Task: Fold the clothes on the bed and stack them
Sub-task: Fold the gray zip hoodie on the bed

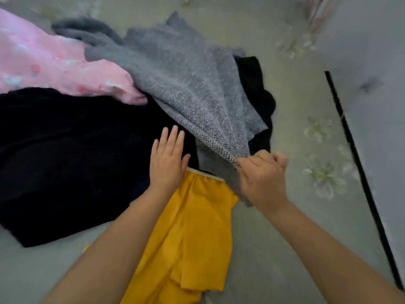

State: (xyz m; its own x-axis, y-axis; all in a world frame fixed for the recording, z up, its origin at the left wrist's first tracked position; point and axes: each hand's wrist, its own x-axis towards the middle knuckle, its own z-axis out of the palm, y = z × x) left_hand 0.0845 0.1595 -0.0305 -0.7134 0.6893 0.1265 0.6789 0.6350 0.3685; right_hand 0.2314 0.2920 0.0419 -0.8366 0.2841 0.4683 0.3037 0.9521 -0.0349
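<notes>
The right hand pinches a bunched corner of the grey sweater, which lies across the clothes pile on the bed. The left hand, fingers straight, rests flat on the black garment, beside the yellow garment.

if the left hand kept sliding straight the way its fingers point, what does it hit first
The left hand lies open on the black garment, fingers pointing up the bed. Going straight on, it would probably meet the lifted edge of the grey knit garment first, though depth is hard to judge here.
</notes>
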